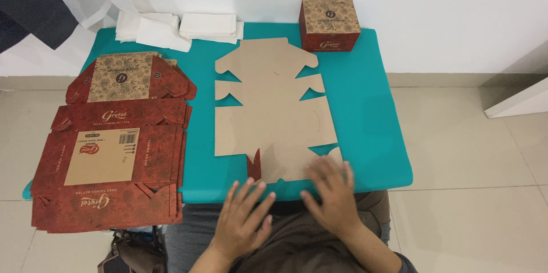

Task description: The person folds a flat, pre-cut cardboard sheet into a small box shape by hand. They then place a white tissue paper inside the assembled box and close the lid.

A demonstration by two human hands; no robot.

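Observation:
A flat, unfolded cardboard box blank (274,107) lies plain brown side up in the middle of the teal table (365,107). My right hand (334,193) rests open on the blank's near edge, fingers spread. At the table's front edge, just left of a small red flap (254,166), my left hand (245,219) hovers with fingers apart and holds nothing.
A stack of flat red printed box blanks (114,142) covers the table's left side and overhangs its edge. An assembled red and brown box (329,24) stands at the back right. Folded white sheets (177,27) lie at the back left. A bag (128,250) sits on the floor.

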